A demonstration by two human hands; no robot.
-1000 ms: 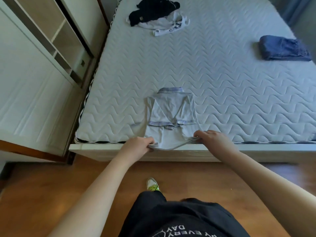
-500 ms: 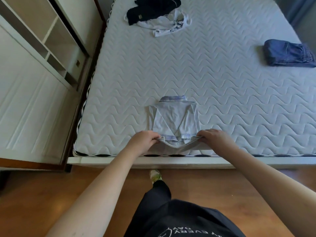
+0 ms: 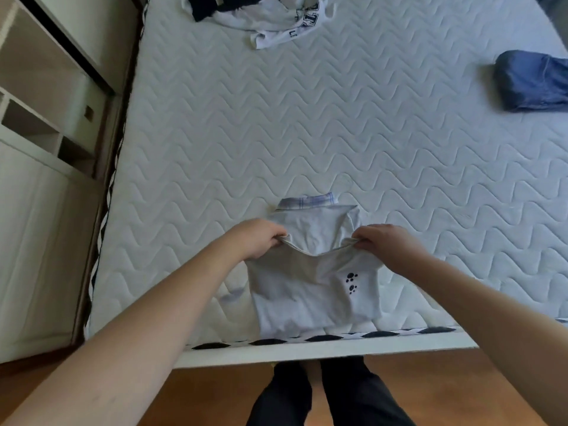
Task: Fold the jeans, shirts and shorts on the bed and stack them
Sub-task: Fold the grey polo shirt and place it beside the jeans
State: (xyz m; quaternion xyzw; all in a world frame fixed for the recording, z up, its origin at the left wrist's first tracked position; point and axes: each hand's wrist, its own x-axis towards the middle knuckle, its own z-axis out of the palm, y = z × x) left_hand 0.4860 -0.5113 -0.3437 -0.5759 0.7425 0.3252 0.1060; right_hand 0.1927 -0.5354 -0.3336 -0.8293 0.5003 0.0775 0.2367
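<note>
A pale grey polo shirt (image 3: 310, 290) with a checked collar lies at the near edge of the bed (image 3: 338, 133). Small dark paw prints show on its folded-up lower half. My left hand (image 3: 256, 238) pinches the left corner of the hem and my right hand (image 3: 388, 244) pinches the right corner, both held over the shirt's middle. Folded blue jeans (image 3: 531, 81) sit at the right edge of the bed. A crumpled white shirt with lettering (image 3: 282, 26) and a dark garment (image 3: 221, 4) lie at the far side.
A white wardrobe with open shelves (image 3: 40, 124) stands left of the bed. Wooden floor (image 3: 215, 395) runs along the bed's near edge, where my legs stand.
Both hands have carried the shirt's bottom hem up from the bed edge toward the collar, folding the lower half over. The view has moved closer to the bed.
</note>
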